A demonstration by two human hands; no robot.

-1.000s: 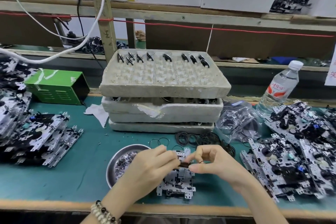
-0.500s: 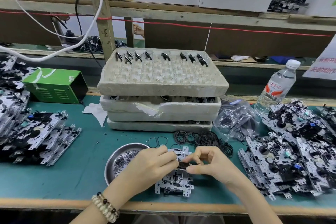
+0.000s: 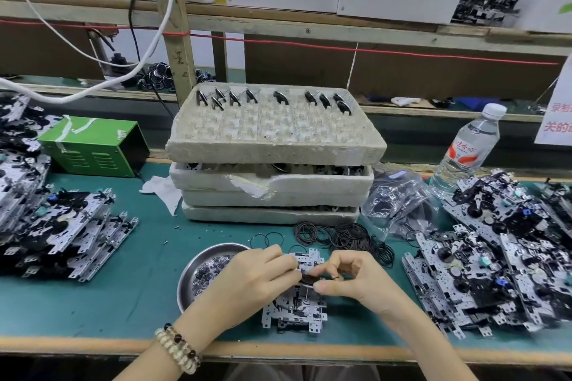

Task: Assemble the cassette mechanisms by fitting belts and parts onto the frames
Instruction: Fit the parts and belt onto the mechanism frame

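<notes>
A head-worn view looks down on a teal-green workbench mat (image 3: 93,297). In the lower centre of the frame, a flat silver stamped-metal cassette mechanism frame (image 3: 294,311) lies on the mat near its front edge. Both hands meet just above the frame's upper half. The left hand (image 3: 257,278), with a beaded bracelet (image 3: 179,346) at the wrist, enters from the lower left, fingers curled, their tips pinching a small black round part (image 3: 307,279). The right hand (image 3: 356,281) enters from the lower right, with thumb and bent forefinger closed narrowly on the same part from the other side. The part sits between the two sets of fingertips, over the middle of the frame; whether it touches the frame cannot be told. A round steel dish (image 3: 216,247) of tiny dark washers lies left of the frame, partly under the left hand. A heap of thin black rubber belts (image 3: 349,237) lies just above the right hand. Stacked white foam trays (image 3: 272,148) fill the centre. Piled silver-and-black mechanisms sit at the left edge (image 3: 68,235) and right edge (image 3: 495,257). A green metal box (image 3: 93,148) stands at middle left and a clear plastic water bottle (image 3: 467,148) at middle right.
</notes>
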